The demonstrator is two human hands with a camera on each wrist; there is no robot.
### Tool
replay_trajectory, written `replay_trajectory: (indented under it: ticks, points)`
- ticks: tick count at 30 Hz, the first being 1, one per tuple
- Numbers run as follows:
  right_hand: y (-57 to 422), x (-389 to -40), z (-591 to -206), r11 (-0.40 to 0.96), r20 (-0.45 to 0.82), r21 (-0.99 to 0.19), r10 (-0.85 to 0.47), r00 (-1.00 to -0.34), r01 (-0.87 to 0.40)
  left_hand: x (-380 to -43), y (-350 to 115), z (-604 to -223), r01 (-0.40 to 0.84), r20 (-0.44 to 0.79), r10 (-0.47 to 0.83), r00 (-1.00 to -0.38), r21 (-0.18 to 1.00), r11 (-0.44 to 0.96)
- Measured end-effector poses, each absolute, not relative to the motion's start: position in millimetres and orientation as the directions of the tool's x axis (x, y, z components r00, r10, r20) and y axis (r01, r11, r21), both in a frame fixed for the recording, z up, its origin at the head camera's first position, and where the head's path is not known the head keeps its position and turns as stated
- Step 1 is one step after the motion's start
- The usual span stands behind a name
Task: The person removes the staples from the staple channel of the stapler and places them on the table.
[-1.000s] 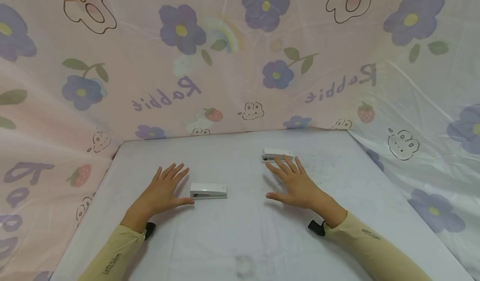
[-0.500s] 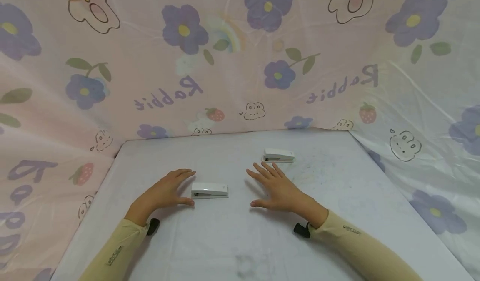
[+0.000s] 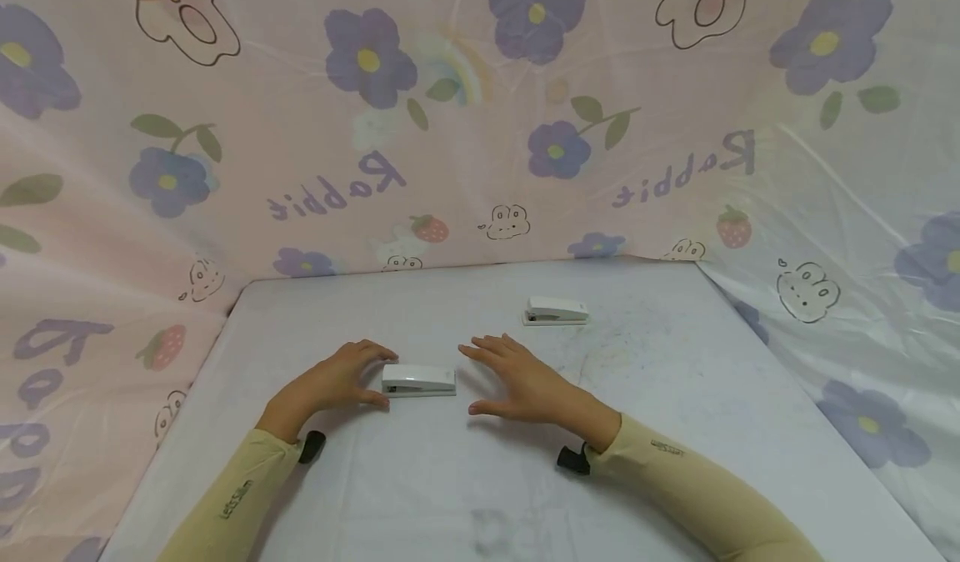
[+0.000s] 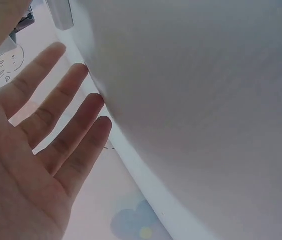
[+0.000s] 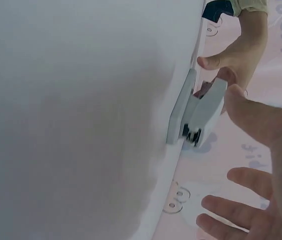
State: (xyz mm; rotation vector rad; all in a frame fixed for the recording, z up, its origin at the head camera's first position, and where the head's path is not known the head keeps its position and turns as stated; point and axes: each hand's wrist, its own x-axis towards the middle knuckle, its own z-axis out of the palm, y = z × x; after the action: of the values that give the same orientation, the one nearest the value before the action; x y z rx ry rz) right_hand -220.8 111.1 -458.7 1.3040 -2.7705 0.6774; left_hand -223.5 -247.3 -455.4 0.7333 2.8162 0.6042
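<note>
A white stapler (image 3: 418, 380) lies on the white table between the two hands. At its left end is the left hand (image 3: 341, 378), fingers arched past the far side and thumb at the near corner. The right hand (image 3: 525, 383) stands just off the stapler's right end, fingers spread and thumb apart, holding nothing. In the right wrist view the stapler (image 5: 200, 110) shows its end, with the left hand beyond it. The left wrist view has the left palm (image 4: 21, 170) with its fingers extended. Farther back and to the right lies a second white stapler (image 3: 556, 311).
The white table (image 3: 465, 479) carries faint smudges at the back right and near the front. A patterned cloth (image 3: 465, 145) with flowers and rabbits hangs behind and along the sides. Black wrist cameras (image 3: 573, 460) sit under both wrists.
The right hand has moved left, away from the far stapler to the near one's right end. The left hand's fingers have bent and come closer around the near stapler's left end. Both staplers stay put.
</note>
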Motion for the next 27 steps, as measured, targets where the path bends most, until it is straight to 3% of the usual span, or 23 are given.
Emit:
replay_trajectory:
  ticks: [12,27]
  points:
    - [76,-226,-460,0.540,0.166,-0.466,-0.725,-0.669,-0.701,-228,-244,-454,0.444,-0.050,0.503,-0.863,0.400,0.802]
    - [40,-242,-462,0.472,0.176,-0.509,-0.761,-0.624,-0.719,-232,-243,-460,0.434,-0.068,0.492,-0.868,0.380,0.817]
